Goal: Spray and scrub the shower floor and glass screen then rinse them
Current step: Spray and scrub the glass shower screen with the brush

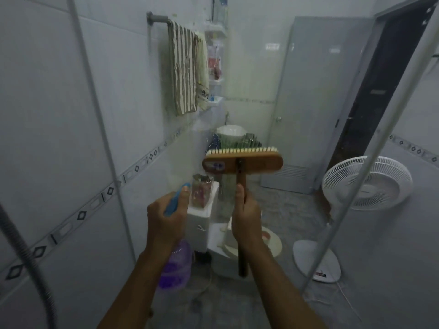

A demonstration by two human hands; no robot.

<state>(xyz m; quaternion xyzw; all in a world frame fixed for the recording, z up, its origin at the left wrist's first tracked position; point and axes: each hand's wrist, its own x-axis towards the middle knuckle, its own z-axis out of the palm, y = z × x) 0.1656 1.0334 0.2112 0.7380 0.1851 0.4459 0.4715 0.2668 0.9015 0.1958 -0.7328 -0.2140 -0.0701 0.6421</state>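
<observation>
Brush gripped in right hand; spray bottle in left hand

Single head-worn wide-angle view, facing forward and slightly down through clear glass shower screen toward grey door; left hand and right hand close, low centre.

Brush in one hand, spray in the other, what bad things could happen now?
1. The fan and its cord sit on the bathroom floor beyond the glass screen; rinse water might reach them.
2. The left hand grips the spray bottle and the right hand the brush, so neither could catch a slip.
3. Spray could drift onto the hanging towel.
</observation>
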